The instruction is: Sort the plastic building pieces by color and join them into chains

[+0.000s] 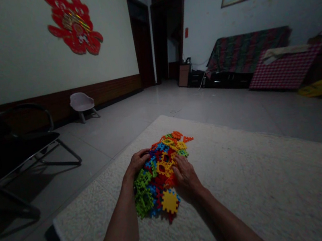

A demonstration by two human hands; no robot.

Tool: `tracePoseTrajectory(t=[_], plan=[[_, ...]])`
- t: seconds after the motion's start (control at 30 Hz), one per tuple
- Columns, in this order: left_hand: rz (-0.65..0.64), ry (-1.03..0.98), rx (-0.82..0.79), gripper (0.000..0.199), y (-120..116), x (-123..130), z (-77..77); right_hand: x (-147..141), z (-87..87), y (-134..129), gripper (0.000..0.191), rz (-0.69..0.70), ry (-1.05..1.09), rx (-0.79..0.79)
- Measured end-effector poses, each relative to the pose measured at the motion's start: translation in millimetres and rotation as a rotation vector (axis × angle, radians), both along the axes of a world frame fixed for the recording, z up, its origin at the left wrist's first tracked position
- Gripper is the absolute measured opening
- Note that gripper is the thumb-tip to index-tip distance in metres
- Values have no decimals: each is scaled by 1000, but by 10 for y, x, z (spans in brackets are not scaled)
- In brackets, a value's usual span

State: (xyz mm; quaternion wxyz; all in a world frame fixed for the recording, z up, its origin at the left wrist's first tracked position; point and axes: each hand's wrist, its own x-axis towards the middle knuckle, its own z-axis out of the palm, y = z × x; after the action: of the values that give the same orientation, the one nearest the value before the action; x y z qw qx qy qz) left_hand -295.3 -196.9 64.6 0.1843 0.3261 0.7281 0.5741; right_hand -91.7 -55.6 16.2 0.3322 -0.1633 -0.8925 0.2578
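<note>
A heap of interlocking plastic building pieces [160, 179] in green, blue, red, yellow and orange lies on a pale rug. My left hand [139, 160] rests against its upper left side, fingers stretched over blue and purple pieces. On the opposite side, my right hand [185, 171] touches orange and yellow pieces with slightly bent fingers, and I see nothing gripped in it. A yellow square piece [170, 201] lies at the near end of the heap. At the far end an orange triangular piece [187, 139] sticks out.
The rug [249, 175] spreads over a tiled floor. To the left stands a black chair [9, 148] with metal legs, and farther back a small pink child's chair [82, 104]. A cloth-covered sofa [250, 51] stands along the far right wall.
</note>
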Motion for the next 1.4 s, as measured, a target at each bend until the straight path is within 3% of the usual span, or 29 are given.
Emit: tracePoseTrajectory(t=[0.13, 0.3, 0.53, 0.7, 0.93, 1.1, 1.27, 1.4], plan=[[8, 51, -43, 46, 5, 21, 41, 162, 64, -215, 46, 57, -66, -28], [178, 93, -81, 49, -192, 43, 83, 368, 65, -317, 50, 93, 4, -64], [321, 95, -72, 66, -572, 298, -85, 605, 95, -600, 71, 58, -213, -13], [268, 155, -108, 69, -540, 337, -121, 575, 236, -852, 76, 64, -298, -53], [222, 141, -90, 72, -520, 250, -192, 356, 292, -1142, 82, 72, -284, -83], [186, 92, -69, 65, -499, 153, -125, 197, 354, -1254, 82, 97, -273, -137], [237, 176, -181, 57, -510, 171, -54, 266, 347, -1257, 83, 58, -267, -167], [185, 254, -253, 51, -448, 233, -30, 298, 357, -1314, 83, 91, -312, -180]])
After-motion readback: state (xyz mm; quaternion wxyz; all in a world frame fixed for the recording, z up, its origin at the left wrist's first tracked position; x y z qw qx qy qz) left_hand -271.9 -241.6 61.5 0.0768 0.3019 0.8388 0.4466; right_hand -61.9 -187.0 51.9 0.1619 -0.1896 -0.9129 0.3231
